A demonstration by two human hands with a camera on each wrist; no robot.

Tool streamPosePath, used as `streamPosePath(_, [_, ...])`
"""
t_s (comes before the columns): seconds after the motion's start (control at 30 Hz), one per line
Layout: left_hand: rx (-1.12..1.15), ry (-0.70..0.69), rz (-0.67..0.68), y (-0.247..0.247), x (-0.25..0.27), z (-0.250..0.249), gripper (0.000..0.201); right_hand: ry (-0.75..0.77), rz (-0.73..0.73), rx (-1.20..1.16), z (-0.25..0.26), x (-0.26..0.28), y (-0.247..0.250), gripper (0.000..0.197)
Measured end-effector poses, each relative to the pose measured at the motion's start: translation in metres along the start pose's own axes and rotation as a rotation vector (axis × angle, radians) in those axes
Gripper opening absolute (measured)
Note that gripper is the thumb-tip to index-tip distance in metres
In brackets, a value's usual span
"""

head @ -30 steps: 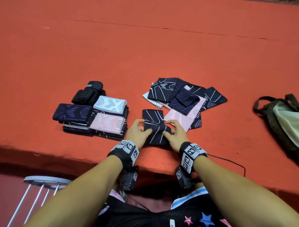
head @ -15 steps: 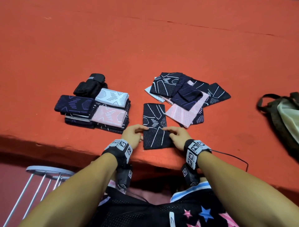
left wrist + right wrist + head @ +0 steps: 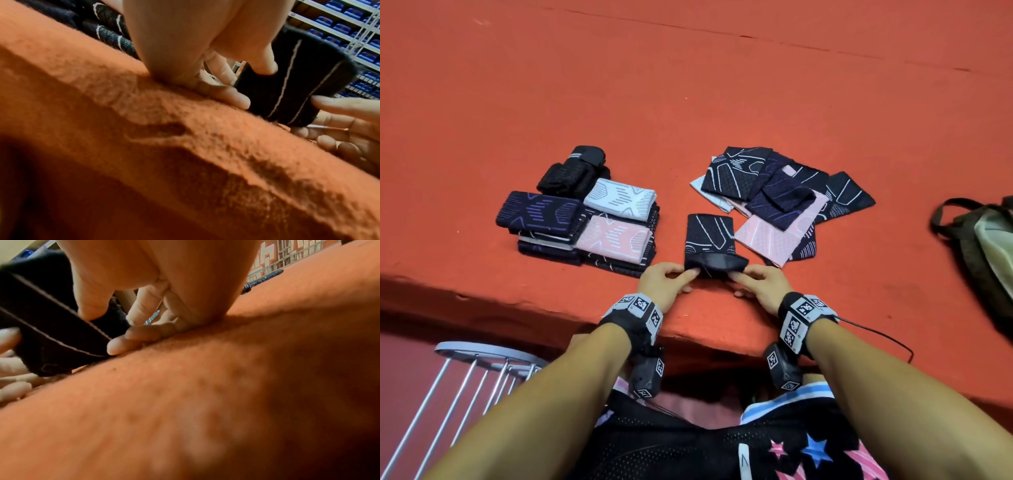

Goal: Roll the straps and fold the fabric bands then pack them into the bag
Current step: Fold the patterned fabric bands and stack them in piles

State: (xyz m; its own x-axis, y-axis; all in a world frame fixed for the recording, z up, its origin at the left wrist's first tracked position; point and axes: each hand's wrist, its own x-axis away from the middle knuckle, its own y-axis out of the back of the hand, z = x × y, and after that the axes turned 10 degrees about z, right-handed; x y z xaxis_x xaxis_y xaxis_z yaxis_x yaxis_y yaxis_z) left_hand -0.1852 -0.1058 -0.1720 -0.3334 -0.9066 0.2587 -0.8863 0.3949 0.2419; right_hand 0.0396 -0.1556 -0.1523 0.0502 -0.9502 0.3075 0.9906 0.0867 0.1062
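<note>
A dark fabric band [image 3: 709, 241] with white lines lies on the red surface in front of me, its near end raised. My left hand [image 3: 681, 274] pinches the near left corner of this band [image 3: 298, 78] between thumb and fingers. My right hand [image 3: 744, 275] pinches the near right corner of the same band [image 3: 47, 324]. To the left stands a pile of folded bands [image 3: 585, 229] with black rolled straps [image 3: 571, 171] behind it. A loose heap of unfolded bands [image 3: 780, 198] lies to the right. The olive bag [image 3: 986, 246] sits at the far right edge.
The red felt table [image 3: 688, 102] has its front edge [image 3: 551, 301] just under my wrists. A white metal stool [image 3: 482, 356] stands below at the lower left. A black cable [image 3: 876, 334] trails from my right wrist. Shelving with blue items [image 3: 349, 19] shows in the left wrist view.
Both hands slid from the band's middle to its near end, took hold of the two corners and lifted that end off the surface.
</note>
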Motion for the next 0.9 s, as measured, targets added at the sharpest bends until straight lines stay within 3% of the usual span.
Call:
streamPosePath(0.23, [-0.049, 0.003, -0.093, -0.007, 0.005, 0.0, 0.027, -0.027, -0.101, 0.156, -0.011, -0.003, -0.003, 0.04])
streamPosePath(0.4, [-0.119, 0.023, -0.152, -0.01, 0.003, 0.0, 0.028, 0.016, -0.178, 0.167, -0.014, -0.004, -0.009, 0.025])
streamPosePath(0.57, [-0.126, -0.015, -0.126, -0.007, 0.001, 0.002, 0.029, 0.042, -0.107, 0.257, -0.012, -0.003, -0.005, 0.017])
streamPosePath(0.73, [-0.169, -0.049, -0.055, -0.005, 0.0, 0.001, 0.013, 0.05, -0.1, 0.31, -0.023, -0.01, -0.003, 0.027])
streamPosePath(0.9, [-0.15, -0.064, -0.025, -0.005, -0.002, 0.003, 0.018, 0.009, -0.057, 0.33, -0.023, -0.012, -0.001, 0.033])
